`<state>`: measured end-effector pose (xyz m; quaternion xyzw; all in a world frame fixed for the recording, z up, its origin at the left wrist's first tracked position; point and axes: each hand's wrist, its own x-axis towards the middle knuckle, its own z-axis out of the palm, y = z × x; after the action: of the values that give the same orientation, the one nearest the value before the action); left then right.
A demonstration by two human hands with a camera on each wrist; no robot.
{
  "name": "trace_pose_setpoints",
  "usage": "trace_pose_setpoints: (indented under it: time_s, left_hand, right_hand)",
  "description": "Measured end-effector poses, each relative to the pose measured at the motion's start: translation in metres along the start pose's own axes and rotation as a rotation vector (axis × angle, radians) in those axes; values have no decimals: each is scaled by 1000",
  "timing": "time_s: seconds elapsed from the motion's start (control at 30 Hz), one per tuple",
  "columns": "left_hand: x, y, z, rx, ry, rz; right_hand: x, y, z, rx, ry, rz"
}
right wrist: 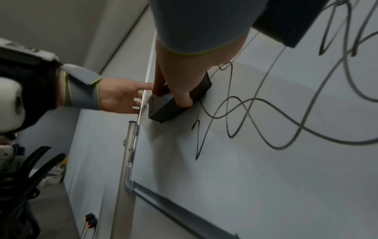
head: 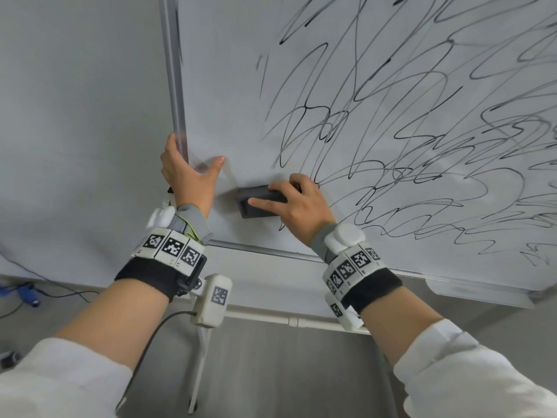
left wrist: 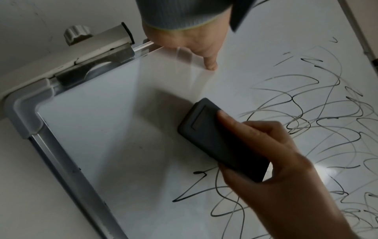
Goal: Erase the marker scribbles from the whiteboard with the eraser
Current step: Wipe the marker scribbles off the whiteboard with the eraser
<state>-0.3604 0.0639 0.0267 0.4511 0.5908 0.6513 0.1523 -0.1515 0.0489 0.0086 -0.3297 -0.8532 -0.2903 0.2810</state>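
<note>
Sleeves: white cuffs point(head: 60, 378) closest to the lens, tagged wrist bands point(head: 171, 245) just beyond them, both arms up at the board.
Right hand: right hand point(head: 301, 206) has the fingers curled over the top of the eraser point(head: 256, 211) and the thumb clamped on its near side. That's a firm grip.
Eraser: dark block pressed flat on the whiteboard point(head: 229, 70), low and towards the left side, right at the left fringe of the scribbles point(head: 376, 164).
Left hand: left hand point(head: 185, 176) grips the frame point(head: 176, 86), fingers tucked behind the edge and thumb spread on the white face, close to the eraser but not touching it.
Step in hand: wiping the pen marks, by the look of it, and early going, with black loops across nearly all of the board to the right.
Next move: a long pressed stroke rightward through the lines, I'd say, while the frame hand braces against the push.
Watch for: a clamp knob point(left wrist: 77, 34) at the corner hints the panel can tilt, so a slack brace may let it swing.
Below: pen ledge point(head: 470, 292) along the bottom edge would stop a low stroke.
Around: white stand leg point(head: 199, 372), cables point(head: 30, 297) on the floor at far left, a dark chair point(right wrist: 30, 169) off to the side, all well clear.
</note>
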Motion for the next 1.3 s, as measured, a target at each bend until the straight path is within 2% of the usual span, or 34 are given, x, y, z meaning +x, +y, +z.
trace_pose_setpoints:
  time_s: [0.07, 0.2, 0.27, 0.33, 0.53, 0.67, 0.8, 1.0, 1.2, 1.3]
  left_hand:
    - [-1, 2, 2, 8, -12, -14]
    - [-1, 4, 7, 32, -25, -31]
    - [0, 7, 10, 40, -26, -22]
    - [-2, 8, 11, 58, -30, 16]
    - [-3, 7, 21, 126, -60, 163]
    - [3, 11, 31, 192, -90, 255]
    - [8, 21, 38, 258, -129, 248]
    - [1, 36, 42, 345, -111, 253]
    - [4, 35, 45, 358, -117, 242]
    - [4, 38, 45, 335, -108, 232]
  right_hand:
    - [6, 6, -7, -1, 35, 16]
    - [32, 24, -26, -49, 221, 134]
    - [36, 30, -32, -70, 248, 160]
    - [30, 29, -30, -71, 240, 162]
    - [2, 27, -19, -40, 87, 101]
    - [15, 42, -33, -62, 148, 173]
    - [23, 56, -43, -90, 214, 239]
    - [16, 51, -35, -75, 133, 172]
    - [39, 60, -46, -83, 219, 275]
    - [37, 53, -40, -81, 201, 231]
